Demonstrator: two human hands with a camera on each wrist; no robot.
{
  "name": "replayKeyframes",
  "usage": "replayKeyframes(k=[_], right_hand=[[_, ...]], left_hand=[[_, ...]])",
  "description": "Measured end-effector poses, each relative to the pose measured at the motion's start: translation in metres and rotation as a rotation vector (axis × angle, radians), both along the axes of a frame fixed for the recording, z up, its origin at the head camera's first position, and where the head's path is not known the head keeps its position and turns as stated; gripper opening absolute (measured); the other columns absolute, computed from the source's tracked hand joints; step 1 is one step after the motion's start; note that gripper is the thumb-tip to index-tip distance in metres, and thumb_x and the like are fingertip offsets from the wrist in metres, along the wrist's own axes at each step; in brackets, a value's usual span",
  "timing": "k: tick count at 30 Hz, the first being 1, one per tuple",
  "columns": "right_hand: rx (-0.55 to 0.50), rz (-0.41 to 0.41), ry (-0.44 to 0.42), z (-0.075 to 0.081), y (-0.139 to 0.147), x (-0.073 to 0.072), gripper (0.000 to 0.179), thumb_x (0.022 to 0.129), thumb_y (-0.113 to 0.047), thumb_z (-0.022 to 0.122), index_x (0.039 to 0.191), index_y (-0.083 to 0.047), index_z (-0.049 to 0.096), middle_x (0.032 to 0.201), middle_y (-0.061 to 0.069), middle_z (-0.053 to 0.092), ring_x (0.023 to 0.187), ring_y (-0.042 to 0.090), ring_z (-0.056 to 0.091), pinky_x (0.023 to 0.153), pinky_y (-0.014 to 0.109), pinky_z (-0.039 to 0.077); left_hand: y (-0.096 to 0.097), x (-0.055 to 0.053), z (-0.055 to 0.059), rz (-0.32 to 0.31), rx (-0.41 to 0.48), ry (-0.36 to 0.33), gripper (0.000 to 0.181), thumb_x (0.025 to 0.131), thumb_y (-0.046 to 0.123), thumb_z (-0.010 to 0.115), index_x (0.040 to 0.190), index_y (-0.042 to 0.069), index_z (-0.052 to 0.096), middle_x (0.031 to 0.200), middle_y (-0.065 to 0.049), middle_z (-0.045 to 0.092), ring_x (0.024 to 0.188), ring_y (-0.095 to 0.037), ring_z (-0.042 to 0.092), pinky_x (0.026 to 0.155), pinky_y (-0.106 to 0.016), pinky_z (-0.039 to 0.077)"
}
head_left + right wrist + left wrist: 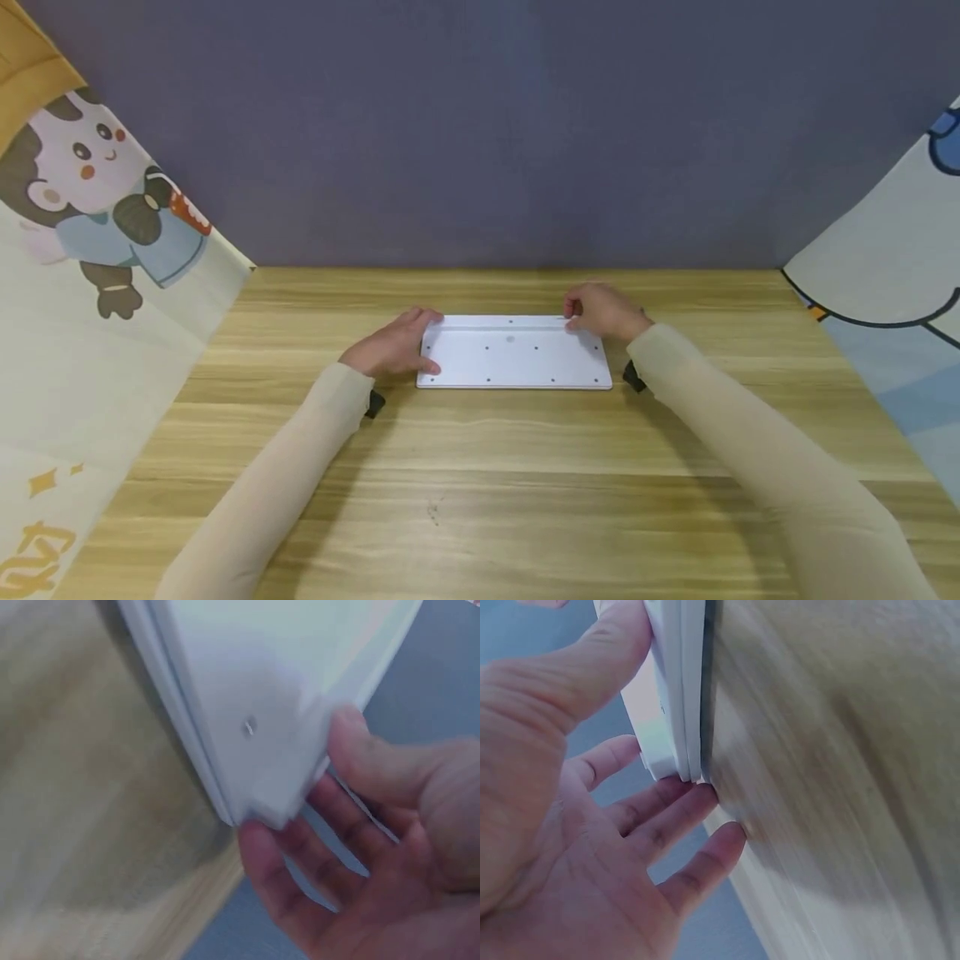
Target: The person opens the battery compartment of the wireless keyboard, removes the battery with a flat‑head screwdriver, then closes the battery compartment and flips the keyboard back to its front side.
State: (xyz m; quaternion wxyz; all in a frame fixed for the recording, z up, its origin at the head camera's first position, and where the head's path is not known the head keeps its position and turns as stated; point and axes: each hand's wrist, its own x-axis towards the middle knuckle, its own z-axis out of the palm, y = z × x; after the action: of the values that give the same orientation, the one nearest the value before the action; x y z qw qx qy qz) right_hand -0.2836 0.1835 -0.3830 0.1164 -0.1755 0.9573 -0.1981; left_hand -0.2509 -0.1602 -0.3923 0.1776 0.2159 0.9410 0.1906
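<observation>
A white keyboard (517, 358) lies underside up on the wooden table, with small dark screws dotted over it and a raised strip along its far edge. At its left end, my left hand (393, 343) holds it, thumb on the upper face and index finger at the far corner. The left wrist view shows the other fingertips (705, 796) against the keyboard's edge, close to the tabletop. My right hand (606, 312) pinches the far edge near the right corner. In the right wrist view its thumb (349, 735) lies over the raised strip, with the fingers curled around the corner.
The wooden table (480, 492) runs back to a dark grey-blue panel (510, 142). Cartoon-printed panels stand at the left (112, 217) and right (885, 242). A small dark mark (433, 511) shows on the tabletop in front.
</observation>
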Motion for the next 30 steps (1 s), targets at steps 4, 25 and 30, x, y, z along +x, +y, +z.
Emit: replayKeyframes(k=[4, 25, 30], right_hand=[[0.008, 0.067, -0.021, 0.003, -0.001, -0.004, 0.016, 0.081, -0.007, 0.074, 0.087, -0.004, 0.059, 0.082, 0.007, 0.054, 0.076, 0.023, 0.048, 0.069, 0.037, 0.04], [0.049, 0.097, -0.117, 0.008, -0.004, -0.009, 0.017, 0.083, -0.005, 0.072, 0.084, -0.003, 0.055, 0.077, 0.007, 0.05, 0.07, 0.02, 0.045, 0.063, 0.033, 0.037], [0.045, 0.13, -0.131, 0.008, -0.002, -0.013, 0.017, 0.083, -0.005, 0.072, 0.085, -0.003, 0.055, 0.077, 0.006, 0.049, 0.07, 0.02, 0.044, 0.064, 0.033, 0.037]], left_hand=[[0.0, 0.0, -0.001, 0.005, 0.001, 0.002, 0.081, 0.08, 0.03, 0.077, 0.145, 0.011, 0.031, 0.144, -0.012, 0.031, 0.132, -0.028, 0.031, 0.104, -0.045, 0.032], [0.001, 0.001, -0.006, 0.005, -0.013, 0.033, 0.081, 0.079, 0.029, 0.077, 0.144, 0.01, 0.032, 0.143, -0.013, 0.032, 0.132, -0.029, 0.031, 0.105, -0.043, 0.031], [0.002, 0.002, -0.004, 0.0, -0.013, 0.029, 0.081, 0.079, 0.031, 0.076, 0.144, 0.01, 0.032, 0.143, -0.013, 0.032, 0.132, -0.029, 0.032, 0.104, -0.043, 0.032]])
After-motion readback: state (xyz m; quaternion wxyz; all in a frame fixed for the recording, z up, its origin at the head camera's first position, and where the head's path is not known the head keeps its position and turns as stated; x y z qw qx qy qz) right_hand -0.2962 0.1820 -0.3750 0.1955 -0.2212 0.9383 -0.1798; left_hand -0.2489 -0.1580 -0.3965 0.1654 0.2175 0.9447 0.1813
